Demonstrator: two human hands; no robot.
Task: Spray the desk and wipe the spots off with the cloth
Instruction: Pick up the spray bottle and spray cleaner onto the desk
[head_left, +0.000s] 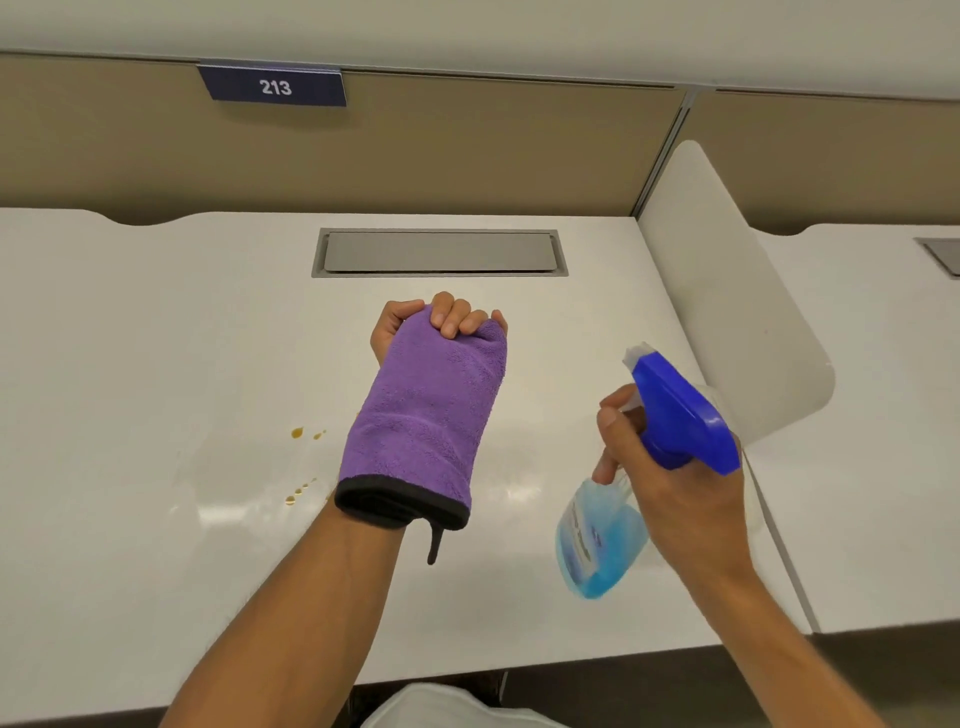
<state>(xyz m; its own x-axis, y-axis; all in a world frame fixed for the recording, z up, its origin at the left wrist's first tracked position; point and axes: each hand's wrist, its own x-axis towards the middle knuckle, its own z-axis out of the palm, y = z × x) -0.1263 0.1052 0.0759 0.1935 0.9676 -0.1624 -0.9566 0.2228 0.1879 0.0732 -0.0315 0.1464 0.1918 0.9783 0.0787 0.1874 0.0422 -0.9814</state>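
Observation:
My left hand (448, 321) is closed on a purple cloth (426, 415) with a black edge, which drapes back over the hand and wrist above the middle of the white desk (156, 364). My right hand (670, 483) grips a spray bottle (597, 540) of blue liquid by the neck, fingers at the trigger, its blue nozzle head (680, 410) pointing up and left. Small amber spots (297, 432) lie on the desk left of the cloth, with more drops (296, 493) nearer my forearm.
A grey cable hatch (439, 253) is set into the desk at the back. A white divider panel (737, 312) stands on the right, with a neighbouring desk (883, 415) beyond. A beige partition carries a sign "213" (274, 87). The desk's front edge is near my body.

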